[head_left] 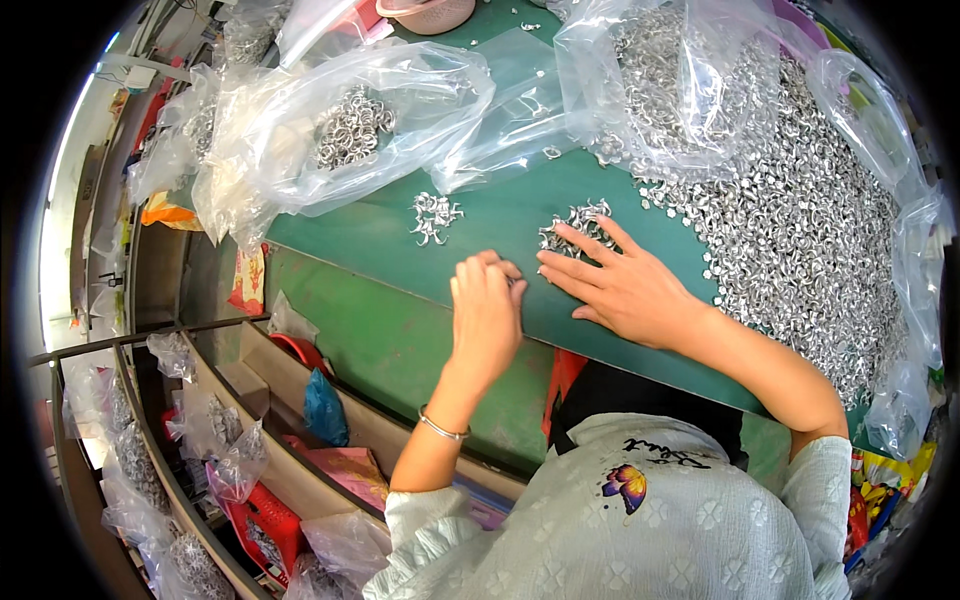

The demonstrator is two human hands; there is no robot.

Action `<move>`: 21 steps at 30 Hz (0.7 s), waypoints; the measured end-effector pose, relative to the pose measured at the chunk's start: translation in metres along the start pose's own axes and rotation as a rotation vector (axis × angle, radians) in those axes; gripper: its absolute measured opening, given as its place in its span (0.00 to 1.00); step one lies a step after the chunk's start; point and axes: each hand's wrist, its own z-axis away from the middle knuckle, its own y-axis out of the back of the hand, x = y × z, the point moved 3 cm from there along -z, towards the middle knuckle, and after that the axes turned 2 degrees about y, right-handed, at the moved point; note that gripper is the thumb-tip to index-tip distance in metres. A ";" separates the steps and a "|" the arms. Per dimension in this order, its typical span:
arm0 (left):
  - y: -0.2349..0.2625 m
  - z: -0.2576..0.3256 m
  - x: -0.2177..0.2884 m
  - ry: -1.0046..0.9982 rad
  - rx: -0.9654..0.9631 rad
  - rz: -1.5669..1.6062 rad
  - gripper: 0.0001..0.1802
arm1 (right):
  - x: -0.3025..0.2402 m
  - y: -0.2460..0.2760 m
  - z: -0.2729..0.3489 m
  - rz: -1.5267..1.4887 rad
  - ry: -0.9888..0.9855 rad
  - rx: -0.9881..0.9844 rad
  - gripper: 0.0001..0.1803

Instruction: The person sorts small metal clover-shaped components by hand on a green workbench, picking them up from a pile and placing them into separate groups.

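My left hand is curled shut just above the green table top, with its knuckles upward; what lies inside the fingers is hidden. It wears a thin metal bangle at the wrist. My right hand lies flat beside it with its fingers spread. Its fingertips rest on a small pile of silver metal pieces. The two hands almost touch. A second little cluster of the same pieces lies apart to the left.
A large heap of silver pieces covers the table's right side on clear plastic. Clear bags with more pieces lie at the back left. A pink bowl stands at the far edge. Shelves with bags are lower left.
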 end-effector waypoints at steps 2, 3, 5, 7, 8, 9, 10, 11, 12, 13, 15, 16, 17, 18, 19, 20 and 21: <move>0.002 -0.009 -0.016 0.011 -0.017 -0.021 0.13 | 0.001 -0.001 0.003 0.032 -0.021 -0.003 0.30; 0.004 -0.014 -0.023 0.015 -0.026 -0.030 0.13 | 0.002 -0.001 0.005 0.038 -0.035 0.003 0.30; 0.008 -0.029 -0.035 -0.009 -0.011 -0.101 0.14 | 0.006 0.000 0.007 0.036 -0.068 0.008 0.31; 0.012 -0.044 -0.046 -0.023 0.009 -0.179 0.17 | 0.007 0.004 0.012 0.023 -0.101 0.003 0.31; 0.014 -0.048 -0.053 -0.027 0.037 -0.207 0.17 | 0.008 0.005 0.014 0.009 -0.100 0.009 0.31; 0.015 -0.054 -0.058 -0.036 0.067 -0.235 0.17 | 0.008 0.008 0.017 -0.028 -0.106 0.016 0.31; 0.015 -0.057 -0.065 -0.027 0.088 -0.253 0.17 | 0.006 0.011 0.021 -0.066 -0.111 0.025 0.31; 0.016 -0.060 -0.070 -0.017 0.109 -0.273 0.17 | 0.003 0.014 0.025 -0.105 -0.113 0.035 0.31; 0.017 -0.061 -0.073 -0.014 0.107 -0.269 0.18 | 0.002 0.025 0.031 -0.169 -0.146 0.082 0.29; 0.016 -0.061 -0.073 0.002 0.120 -0.260 0.18 | 0.005 0.032 0.040 -0.194 -0.206 0.084 0.29; 0.018 -0.060 -0.066 0.027 0.137 -0.243 0.18 | 0.013 0.038 0.064 -0.251 -0.335 0.090 0.29; 0.022 -0.056 -0.053 0.014 0.164 -0.250 0.18 | 0.014 0.042 0.077 -0.248 -0.380 0.124 0.28; 0.024 -0.052 -0.038 0.019 0.176 -0.196 0.18 | 0.016 0.044 0.088 -0.222 -0.444 0.127 0.28; 0.022 -0.047 -0.022 0.026 0.185 -0.132 0.18 | 0.018 0.047 0.101 -0.193 -0.514 0.121 0.28; 0.018 -0.041 -0.007 0.033 0.191 -0.069 0.18 | 0.018 0.049 0.112 -0.163 -0.585 0.116 0.28; 0.012 -0.037 0.011 -0.026 0.147 0.021 0.18 | 0.018 0.051 0.123 -0.121 -0.664 0.147 0.28; 0.008 -0.031 0.028 -0.077 0.101 0.096 0.18 | 0.017 0.051 0.128 -0.066 -0.693 0.140 0.29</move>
